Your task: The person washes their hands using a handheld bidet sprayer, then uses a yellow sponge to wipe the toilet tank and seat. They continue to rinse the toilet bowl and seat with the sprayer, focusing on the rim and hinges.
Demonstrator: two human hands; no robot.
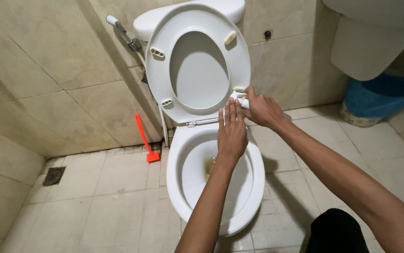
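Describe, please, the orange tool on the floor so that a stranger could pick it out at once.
Start at the white toilet with its seat raised, then look at the tiled wall on its left in the picture. Leaning there, foot on the floor, is the orange tool: a slim handle with a small flat head, the only brightly coloured thing on that side.

Beige stone-look wall tiles point(47, 61) are enclosing the corner, their surface catching a dull even light. Pale floor tiles point(117, 187) are running beneath, with a dark floor drain point(53, 176) sitting at left. A red brush point(145, 139) is leaning against the wall, and a blue bin point(375, 100) is standing under a white basin point(370, 42) at right.
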